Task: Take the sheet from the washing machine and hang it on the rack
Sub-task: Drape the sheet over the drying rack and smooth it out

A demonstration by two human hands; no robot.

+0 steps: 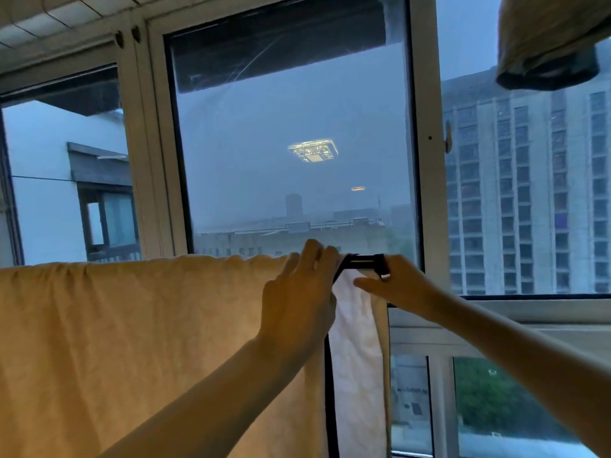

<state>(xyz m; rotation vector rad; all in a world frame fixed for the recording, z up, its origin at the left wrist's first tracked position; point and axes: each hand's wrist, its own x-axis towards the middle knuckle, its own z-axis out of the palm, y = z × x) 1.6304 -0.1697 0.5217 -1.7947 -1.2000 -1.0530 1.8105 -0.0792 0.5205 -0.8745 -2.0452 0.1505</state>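
Observation:
A cream sheet [132, 342] hangs draped over the rack's top bar across the left and middle of the view. The black bar end [362, 262] of the rack shows bare at the right of the sheet. My left hand [301, 292] grips the sheet's right edge where it crosses the bar, fingers curled over the top. My right hand [393, 285] sits just right of it, below the bar end, fingers touching the paler inner layer of the sheet [357, 342]. Whether those fingers pinch the cloth is hidden.
Large windows [297, 143] with white frames stand right behind the rack, a sill [496, 312] at the right. Another piece of laundry [545, 44] hangs overhead at the top right. A black upright of the rack [330, 408] runs down below my left hand.

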